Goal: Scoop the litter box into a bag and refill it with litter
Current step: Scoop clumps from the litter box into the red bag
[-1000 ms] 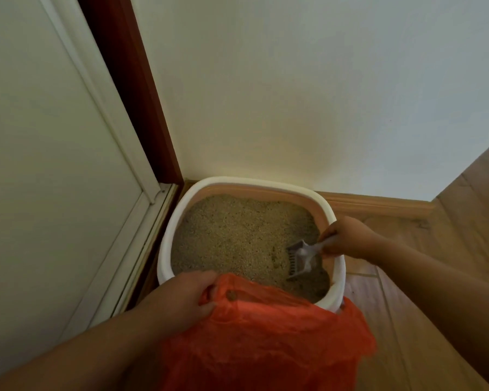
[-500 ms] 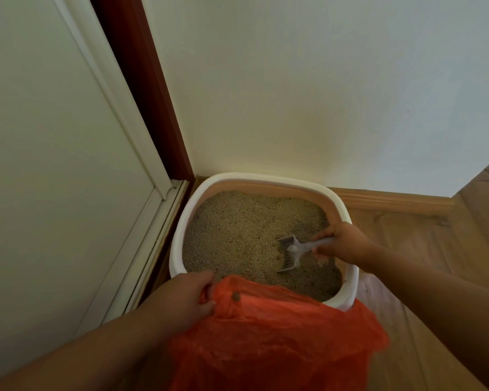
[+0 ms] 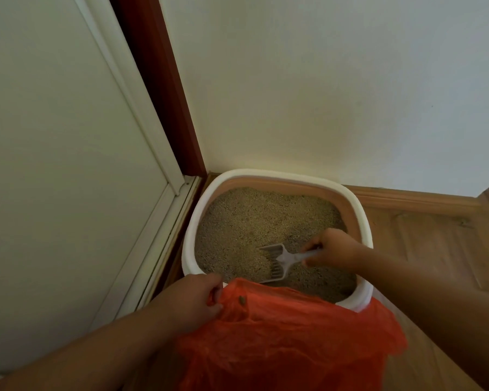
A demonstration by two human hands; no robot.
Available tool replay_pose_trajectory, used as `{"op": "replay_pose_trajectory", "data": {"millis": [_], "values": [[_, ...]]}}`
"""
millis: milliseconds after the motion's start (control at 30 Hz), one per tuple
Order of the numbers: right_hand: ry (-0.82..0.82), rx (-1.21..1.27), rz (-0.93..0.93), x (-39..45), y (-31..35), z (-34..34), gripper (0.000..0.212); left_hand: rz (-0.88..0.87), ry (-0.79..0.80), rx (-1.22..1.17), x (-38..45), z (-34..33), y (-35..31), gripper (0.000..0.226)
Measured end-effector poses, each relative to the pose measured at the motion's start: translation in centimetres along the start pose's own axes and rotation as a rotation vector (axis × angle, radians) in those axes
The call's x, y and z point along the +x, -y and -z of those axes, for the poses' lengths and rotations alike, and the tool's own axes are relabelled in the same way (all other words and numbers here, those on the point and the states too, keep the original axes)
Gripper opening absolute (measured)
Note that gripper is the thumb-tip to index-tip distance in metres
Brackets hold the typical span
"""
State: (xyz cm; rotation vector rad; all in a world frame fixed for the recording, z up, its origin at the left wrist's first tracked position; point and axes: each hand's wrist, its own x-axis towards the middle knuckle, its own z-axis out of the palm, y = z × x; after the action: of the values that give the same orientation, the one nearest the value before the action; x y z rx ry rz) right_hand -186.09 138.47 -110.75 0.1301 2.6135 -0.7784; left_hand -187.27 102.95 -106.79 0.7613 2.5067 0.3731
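Scoop to bag: the scoop [image 3: 277, 261] lies with its handle at 3 o'clock and blade at 9, and the bag [image 3: 288, 334] sits at 6 o'clock from it.
Right hand [image 3: 332, 251]: grasping the scoop handle, nearer the blade.
Left hand [image 3: 192, 300]: pinching the bag's edge.
Litter box [image 3: 363, 221]: in the corner, holding tan litter [image 3: 254, 221].
Bag contents: cannot tell.

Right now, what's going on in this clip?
A person is cleaning a litter box set in a corner on a wooden floor. The right hand grips the handle of a grey slotted scoop, whose head sits in the litter. The left hand holds the edge of an orange plastic bag at the near rim of the box. The bag's inside isn't visible.
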Motion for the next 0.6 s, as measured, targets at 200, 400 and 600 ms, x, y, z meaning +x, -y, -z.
{"op": "replay_pose_trajectory", "data": {"millis": [200,400,600], "values": [[0.090,-0.127,0.055,0.2,0.6,0.4,0.028,0.004,0.020,0.029,-0.4,0.0,0.4,0.016],[0.117,-0.187,0.109,0.5,0.4,0.2,0.025,-0.001,0.033,0.032,-0.6,0.0,0.5,0.019],[0.131,-0.136,0.162,1.6,2.2,-3.0,0.025,0.017,0.014,0.001,-0.7,-0.1,0.9,0.022]]}}
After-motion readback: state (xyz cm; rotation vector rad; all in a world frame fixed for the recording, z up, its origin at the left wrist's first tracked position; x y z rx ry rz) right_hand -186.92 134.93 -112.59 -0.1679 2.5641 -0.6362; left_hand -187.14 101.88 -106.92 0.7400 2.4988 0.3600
